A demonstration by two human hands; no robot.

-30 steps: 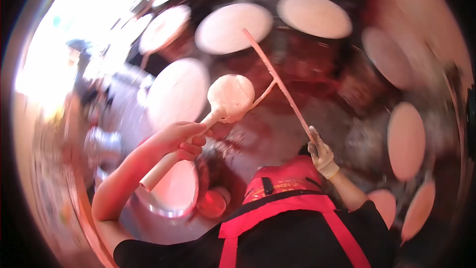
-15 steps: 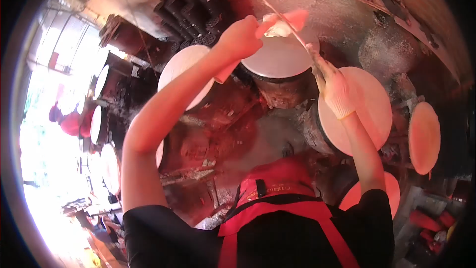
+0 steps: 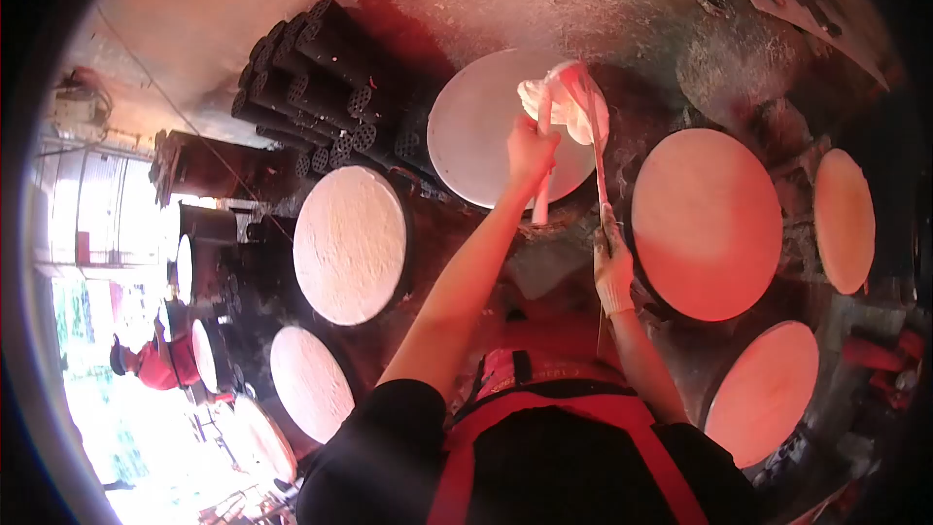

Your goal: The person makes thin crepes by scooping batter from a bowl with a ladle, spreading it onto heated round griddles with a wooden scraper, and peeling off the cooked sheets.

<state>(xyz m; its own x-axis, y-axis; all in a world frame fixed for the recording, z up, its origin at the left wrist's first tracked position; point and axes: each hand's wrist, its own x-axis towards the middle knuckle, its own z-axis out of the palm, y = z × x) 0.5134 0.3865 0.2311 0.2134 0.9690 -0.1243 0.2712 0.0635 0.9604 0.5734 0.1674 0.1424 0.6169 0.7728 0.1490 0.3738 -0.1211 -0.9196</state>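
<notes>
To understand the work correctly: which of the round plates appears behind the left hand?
The greyish plate at top centre, beside the black cylinders; the left hand overlaps only this one.

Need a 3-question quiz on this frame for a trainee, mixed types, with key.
1. Which hand wears a glove?
2. True or false: the left hand grips a thick pale handle.
3. In the image, where is the stack of black perforated cylinders relative to the round plate behind the pale sticky mass?
A) left
B) right
C) directly below

Key:
1. The right hand, which holds a thin stick.
2. True.
3. A.
</notes>
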